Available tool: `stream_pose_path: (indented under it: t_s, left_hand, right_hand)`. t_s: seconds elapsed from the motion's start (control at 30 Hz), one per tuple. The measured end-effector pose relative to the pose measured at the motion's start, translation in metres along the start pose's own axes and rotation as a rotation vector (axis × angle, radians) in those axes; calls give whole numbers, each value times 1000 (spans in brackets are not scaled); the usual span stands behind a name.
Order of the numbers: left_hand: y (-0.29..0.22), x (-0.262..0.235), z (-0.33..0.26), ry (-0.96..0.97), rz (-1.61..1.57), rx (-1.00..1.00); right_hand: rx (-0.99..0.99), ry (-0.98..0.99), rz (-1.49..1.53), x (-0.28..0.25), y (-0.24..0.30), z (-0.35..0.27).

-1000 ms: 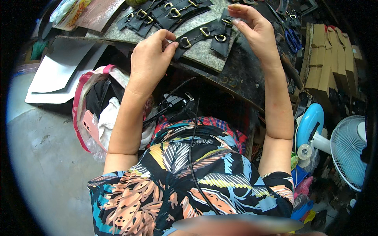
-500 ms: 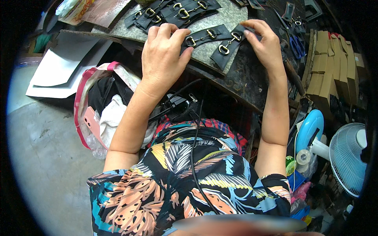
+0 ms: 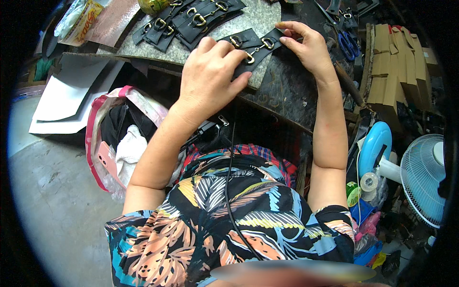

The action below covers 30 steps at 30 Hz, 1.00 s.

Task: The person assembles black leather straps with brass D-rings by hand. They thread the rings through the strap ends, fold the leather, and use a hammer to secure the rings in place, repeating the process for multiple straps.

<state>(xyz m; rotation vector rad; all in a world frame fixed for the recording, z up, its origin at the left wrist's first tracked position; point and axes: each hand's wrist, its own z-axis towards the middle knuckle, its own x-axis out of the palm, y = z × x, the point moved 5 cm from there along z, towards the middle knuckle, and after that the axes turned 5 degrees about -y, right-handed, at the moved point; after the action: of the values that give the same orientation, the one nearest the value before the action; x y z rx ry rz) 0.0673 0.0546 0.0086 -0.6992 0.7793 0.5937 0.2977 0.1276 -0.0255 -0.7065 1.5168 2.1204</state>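
A black leather-like strap [image 3: 261,55] with gold-coloured horsebit hardware lies slantwise at the near edge of a mottled grey slab [image 3: 265,14]. My right hand [image 3: 308,50] pinches its far right end between thumb and fingers. At the near left end, the thumb and forefinger of my left hand [image 3: 213,71] close around the strap; the palm side is out of sight. Partly under my left fingers and this strap lies another black strap [image 3: 247,36] with the same hardware. Farther back, several similar straps [image 3: 203,21] overlap in a pile on the slab.
Blue-handled scissors [image 3: 348,45] lie on the dark bench at right. Cardboard pieces [image 3: 389,71] stand beyond it, above a blue-and-white fan [image 3: 418,177]. White sheets [image 3: 67,91] and an open bag [image 3: 93,134] with a pink phone are at left.
My left hand has shifted right, from the other strap onto the near end of the slanted one. My right hand still pinches the far end. The whole view has shifted slightly.
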Motion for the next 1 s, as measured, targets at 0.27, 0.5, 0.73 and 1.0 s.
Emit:
stream_pose_path:
  t_s: [0.27,0.5,0.73,1.0]
  left_hand:
    - [8,2,0,-48,31,22]
    - [18,-5,-13,-69,-55,-21]
    - [9,-9,-7,-137,-37,38]
    - [0,34,25,-86,67,66]
  right_hand:
    - [114,289,215,-9,-9,-2]
    - [53,331,200,4,-15,-4]
    - [42,307,247,9,-15,-3]
    - [262,263,520,4,-22,-3]
